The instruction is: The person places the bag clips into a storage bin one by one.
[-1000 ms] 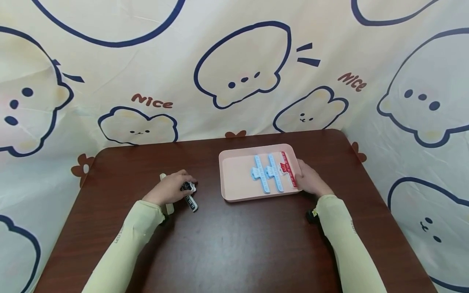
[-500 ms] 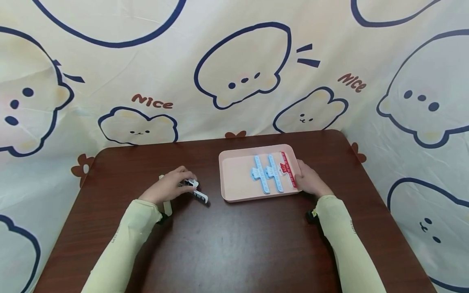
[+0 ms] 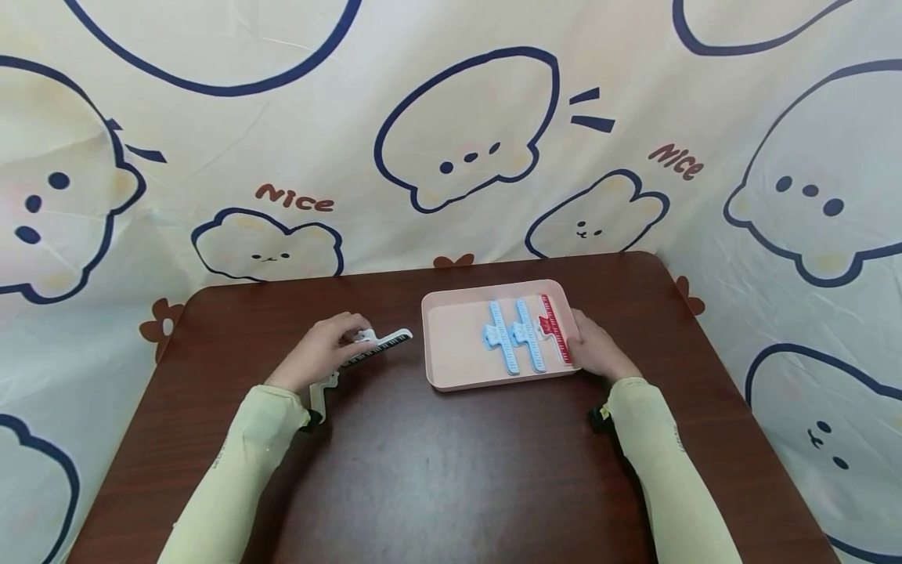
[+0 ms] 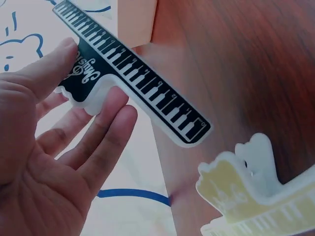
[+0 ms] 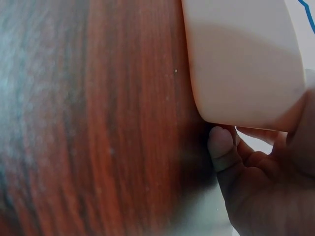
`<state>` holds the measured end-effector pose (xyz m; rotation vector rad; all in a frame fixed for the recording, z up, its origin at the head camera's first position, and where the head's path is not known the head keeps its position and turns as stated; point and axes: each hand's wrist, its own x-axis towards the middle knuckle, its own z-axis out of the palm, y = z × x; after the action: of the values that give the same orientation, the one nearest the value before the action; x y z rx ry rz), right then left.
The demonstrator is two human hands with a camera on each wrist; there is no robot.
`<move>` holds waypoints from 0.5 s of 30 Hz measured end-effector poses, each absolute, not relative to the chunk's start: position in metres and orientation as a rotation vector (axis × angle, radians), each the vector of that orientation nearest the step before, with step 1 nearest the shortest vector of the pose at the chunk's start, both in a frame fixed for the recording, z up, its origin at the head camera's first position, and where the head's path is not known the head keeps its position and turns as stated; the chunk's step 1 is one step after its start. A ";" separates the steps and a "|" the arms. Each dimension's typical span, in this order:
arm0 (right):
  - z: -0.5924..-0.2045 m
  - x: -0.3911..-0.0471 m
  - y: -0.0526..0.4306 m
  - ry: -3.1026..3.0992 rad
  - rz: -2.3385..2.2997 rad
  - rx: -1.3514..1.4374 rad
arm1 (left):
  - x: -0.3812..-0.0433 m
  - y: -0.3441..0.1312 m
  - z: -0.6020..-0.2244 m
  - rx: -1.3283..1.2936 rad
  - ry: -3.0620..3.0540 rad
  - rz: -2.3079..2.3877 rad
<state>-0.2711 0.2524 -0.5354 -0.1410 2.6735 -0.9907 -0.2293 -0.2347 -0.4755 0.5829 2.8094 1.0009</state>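
Observation:
My left hand (image 3: 320,348) pinches a black and white piano-key page clip (image 4: 142,83) by its lettered handle, thumb on one side and fingers on the other. The long keyboard bar points toward the tray. A pale yellow clip (image 4: 236,189) of the same shape lies on the table below this hand, partly covered by it in the head view. My right hand (image 3: 595,345) grips the near right corner of a pink tray (image 3: 451,337); its thumb shows by the tray's wall (image 5: 246,73) in the right wrist view. Two blue clips (image 3: 503,337) and a red clip (image 3: 554,327) lie in the tray.
The dark wooden table (image 3: 437,470) carries everything. A patterned cloth (image 3: 465,117) hangs behind its back edge and along both sides. The three clips in the tray lie roughly side by side, in its middle and right part.
My left hand has lifted the black clip off the table and swung its bar from pointing toward me to pointing right, uncovering more of the yellow clip. The right hand and tray stay put.

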 end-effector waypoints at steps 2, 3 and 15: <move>-0.535 -0.271 0.253 2.670 -0.994 -0.138 | -0.230 -0.235 -0.475 0.546 2.807 1.042; -0.535 -0.271 0.252 2.665 -0.999 -0.134 | -0.230 -0.235 -0.475 0.526 2.803 1.060; -0.533 -0.270 0.251 2.630 -1.014 -0.094 | -0.230 -0.234 -0.470 0.296 2.643 1.346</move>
<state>-0.2701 0.2507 -0.5332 -0.0944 2.6296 -1.0144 -0.2297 -0.2336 -0.4696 0.2957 2.6433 1.3460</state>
